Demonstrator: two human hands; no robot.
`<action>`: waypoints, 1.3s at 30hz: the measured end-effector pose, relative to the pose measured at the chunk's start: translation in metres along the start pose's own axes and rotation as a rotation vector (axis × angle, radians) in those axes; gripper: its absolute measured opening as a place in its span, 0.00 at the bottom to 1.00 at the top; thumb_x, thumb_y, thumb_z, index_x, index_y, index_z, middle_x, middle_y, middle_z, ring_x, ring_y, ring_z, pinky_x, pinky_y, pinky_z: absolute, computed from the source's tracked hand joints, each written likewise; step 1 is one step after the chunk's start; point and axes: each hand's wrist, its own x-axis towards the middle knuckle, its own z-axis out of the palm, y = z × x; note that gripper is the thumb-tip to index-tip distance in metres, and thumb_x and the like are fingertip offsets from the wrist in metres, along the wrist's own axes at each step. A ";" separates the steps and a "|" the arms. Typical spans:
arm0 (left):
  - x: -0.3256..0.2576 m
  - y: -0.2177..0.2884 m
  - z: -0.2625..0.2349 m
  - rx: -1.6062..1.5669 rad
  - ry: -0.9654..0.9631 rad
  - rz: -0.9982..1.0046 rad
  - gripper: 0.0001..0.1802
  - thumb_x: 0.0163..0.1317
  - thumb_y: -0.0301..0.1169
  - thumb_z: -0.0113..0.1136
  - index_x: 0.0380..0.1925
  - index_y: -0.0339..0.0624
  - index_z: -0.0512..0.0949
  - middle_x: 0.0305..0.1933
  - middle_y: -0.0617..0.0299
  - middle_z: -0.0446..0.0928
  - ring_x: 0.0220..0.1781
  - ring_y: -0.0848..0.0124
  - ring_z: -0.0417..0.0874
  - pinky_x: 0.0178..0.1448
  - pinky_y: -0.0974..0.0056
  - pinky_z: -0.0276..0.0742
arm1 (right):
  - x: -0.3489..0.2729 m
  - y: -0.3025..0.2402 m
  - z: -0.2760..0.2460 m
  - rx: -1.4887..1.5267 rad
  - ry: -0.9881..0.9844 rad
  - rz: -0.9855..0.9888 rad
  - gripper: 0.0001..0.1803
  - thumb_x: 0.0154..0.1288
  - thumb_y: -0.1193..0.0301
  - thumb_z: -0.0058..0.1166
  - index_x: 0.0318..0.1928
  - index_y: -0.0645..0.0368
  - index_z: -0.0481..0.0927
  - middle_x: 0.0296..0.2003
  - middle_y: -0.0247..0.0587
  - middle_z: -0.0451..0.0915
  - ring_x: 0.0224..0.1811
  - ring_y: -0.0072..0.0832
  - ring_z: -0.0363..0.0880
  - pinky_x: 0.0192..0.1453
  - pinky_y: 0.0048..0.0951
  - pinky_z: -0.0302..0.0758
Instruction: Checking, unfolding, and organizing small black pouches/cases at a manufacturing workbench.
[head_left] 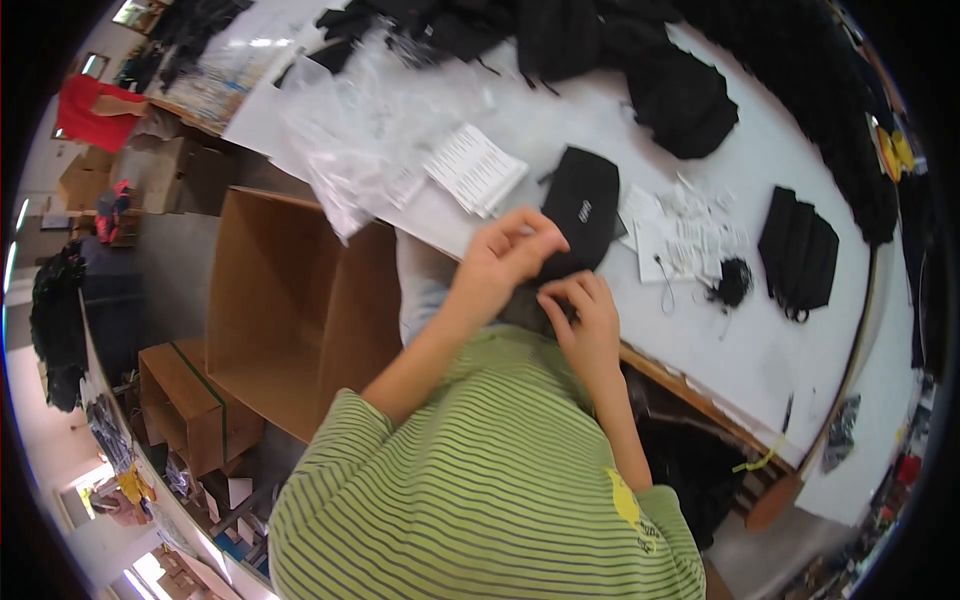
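A flat black fabric piece point(582, 205) with a small white mark lies at the table's near edge, right in front of my hands. My left hand point(507, 255) is beside its lower left side, with thumb and fingers pinched together. Just below the piece, my right hand point(585, 312) is also closed in a pinch. Whatever either hand grips is too small to make out. A stack of white printed tags point(476, 170) sits beyond my left hand. To the right lie loose white tags point(690, 238) and a tangle of black cords point(732, 283).
Clear plastic bags point(350, 125) cover the table's left part. Black fabric pieces point(690, 105) lie at the back, and a pleated black piece point(798, 250) at the right. An open cardboard box point(265, 300) stands left of me. A dark pen-like tool point(788, 412) lies near the right corner.
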 end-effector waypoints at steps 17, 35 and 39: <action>-0.002 -0.003 -0.011 0.009 0.062 0.009 0.08 0.66 0.32 0.54 0.34 0.38 0.75 0.15 0.75 0.60 0.17 0.86 0.53 0.24 0.75 0.47 | 0.000 -0.008 0.027 0.047 0.065 -0.040 0.09 0.54 0.76 0.62 0.37 0.56 0.79 0.33 0.36 0.71 0.31 0.32 0.72 0.32 0.32 0.70; -0.003 -0.017 -0.013 0.178 -0.105 0.048 0.08 0.68 0.32 0.54 0.34 0.38 0.76 0.28 0.69 0.76 0.27 0.86 0.69 0.28 0.79 0.61 | 0.017 -0.006 0.007 1.053 0.057 0.631 0.07 0.66 0.70 0.57 0.37 0.62 0.76 0.30 0.37 0.82 0.24 0.19 0.75 0.27 0.18 0.67; -0.004 -0.012 -0.008 0.390 -0.150 0.006 0.07 0.67 0.30 0.55 0.36 0.37 0.76 0.30 0.67 0.78 0.31 0.83 0.73 0.31 0.77 0.68 | 0.016 -0.008 -0.005 1.310 0.141 0.749 0.08 0.65 0.69 0.57 0.37 0.61 0.77 0.34 0.39 0.82 0.23 0.18 0.73 0.27 0.18 0.67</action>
